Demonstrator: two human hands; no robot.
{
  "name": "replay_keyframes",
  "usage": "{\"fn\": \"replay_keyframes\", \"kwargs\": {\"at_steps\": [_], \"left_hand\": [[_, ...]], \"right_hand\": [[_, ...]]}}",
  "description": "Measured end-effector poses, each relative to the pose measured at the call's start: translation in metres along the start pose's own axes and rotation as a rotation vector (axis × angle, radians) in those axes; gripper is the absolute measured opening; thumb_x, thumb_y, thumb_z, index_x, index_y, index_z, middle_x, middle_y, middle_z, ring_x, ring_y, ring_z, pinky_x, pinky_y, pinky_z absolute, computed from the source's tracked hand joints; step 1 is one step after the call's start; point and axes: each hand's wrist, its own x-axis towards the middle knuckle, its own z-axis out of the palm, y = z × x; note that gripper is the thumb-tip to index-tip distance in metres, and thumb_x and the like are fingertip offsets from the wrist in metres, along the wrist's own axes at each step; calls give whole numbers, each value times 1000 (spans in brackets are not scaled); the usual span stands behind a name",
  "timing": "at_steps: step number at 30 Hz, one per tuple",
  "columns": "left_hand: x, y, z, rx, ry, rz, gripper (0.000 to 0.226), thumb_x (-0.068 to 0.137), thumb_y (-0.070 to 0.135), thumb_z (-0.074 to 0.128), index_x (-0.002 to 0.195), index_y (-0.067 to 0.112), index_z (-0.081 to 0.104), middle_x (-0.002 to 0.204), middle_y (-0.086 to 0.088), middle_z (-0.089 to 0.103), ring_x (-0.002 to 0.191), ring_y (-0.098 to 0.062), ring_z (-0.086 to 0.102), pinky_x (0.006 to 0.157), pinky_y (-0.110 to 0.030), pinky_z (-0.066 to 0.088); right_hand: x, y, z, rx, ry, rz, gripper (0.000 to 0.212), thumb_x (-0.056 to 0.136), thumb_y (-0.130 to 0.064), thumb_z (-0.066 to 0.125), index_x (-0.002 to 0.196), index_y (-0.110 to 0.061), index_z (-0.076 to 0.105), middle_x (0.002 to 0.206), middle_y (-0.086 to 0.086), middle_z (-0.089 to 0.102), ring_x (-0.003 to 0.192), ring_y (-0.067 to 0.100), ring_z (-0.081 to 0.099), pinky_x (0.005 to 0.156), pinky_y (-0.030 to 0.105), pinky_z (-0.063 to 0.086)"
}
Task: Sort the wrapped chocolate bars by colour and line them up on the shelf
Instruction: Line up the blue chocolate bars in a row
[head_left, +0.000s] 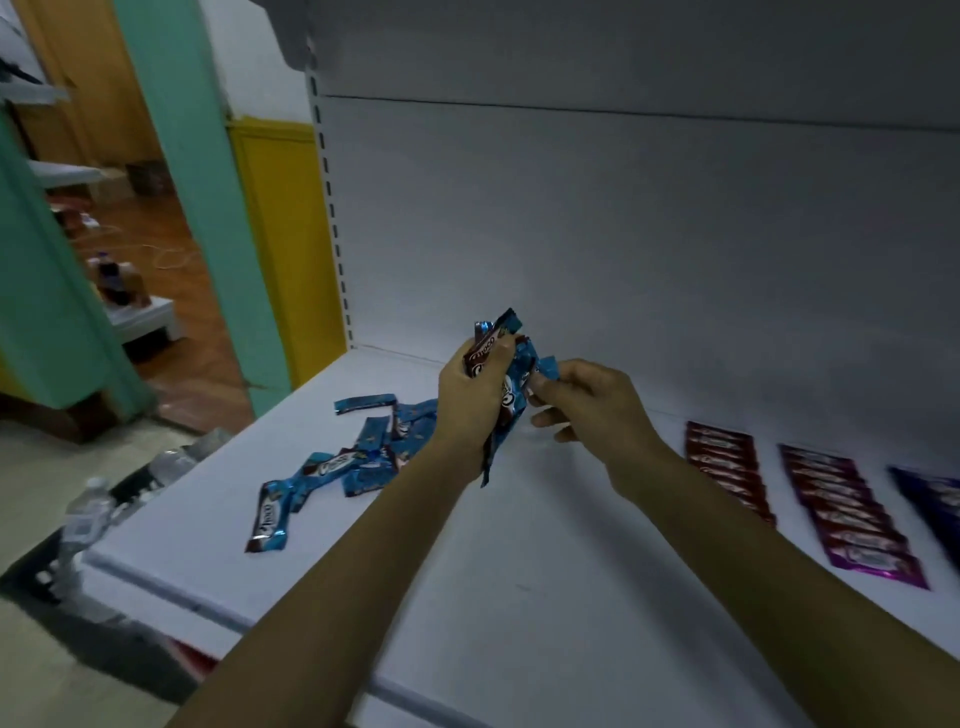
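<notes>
The left hand (475, 410) clasps a fanned bundle of glossy blue foil-wrapped chocolate bars (511, 387). The right hand (592, 410) pinches one wrapper's crimped end just beside that clasp. The bars look light, slim and slippery, so they probably slide apart easily. Their flat end seals seem the surest hold.

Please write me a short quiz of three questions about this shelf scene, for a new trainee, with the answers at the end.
1. True or false: the loose blue foil-wrapped chocolate bars on the white metal shelf already form a neat row.
2. The left hand holds: A) a bunch of blue wrapped bars; B) one red bar; C) nothing.
3. Fill in: the sorted row nearest the right hand is ____.
Key: 1 false; 2 A; 3 red (row of red wrapped bars).
</notes>
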Motion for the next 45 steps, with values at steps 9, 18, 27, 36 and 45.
{"fn": "replay_keyframes", "kwargs": {"at_steps": [9,18,27,36,45], "left_hand": [[-3,-39,45,1,-195,-117,12,96,18,55,104,17,65,86,-5,68,62,-10,64,56,-21,53],[10,-46,38,-58,-211,-315,24,93,34,58,109,17,64,83,-6,67,46,-9,57,38,-17,40],[16,-43,30,-84,-83,-161,9,96,26,55,91,24,63,76,-5,64,43,-6,53,38,-15,40],[11,-44,33,-26,-127,-122,9,96,24,55,93,21,64,75,-7,62,43,-7,52,38,-15,39],[9,-43,31,-32,-143,-121,12,98,21,52,94,18,63,77,-10,61,43,-6,52,38,-15,38]], "right_hand": [[3,24,-70,-45,71,145,7,90,-12,62,93,-7,66,85,4,71,67,10,67,62,20,51],[10,28,-102,-43,117,134,7,90,-11,60,91,-10,67,79,4,71,63,10,63,55,18,49],[13,63,-100,-959,-156,-188,35,90,-2,54,120,-18,65,119,0,65,103,13,60,87,12,42],[18,54,-101,-1007,-7,-147,18,95,-23,52,108,-18,63,97,-1,64,90,17,60,83,29,47],[44,60,-80,-1034,-124,-19,9,84,-27,65,93,-26,65,100,-9,55,90,10,50,92,33,40]]}}
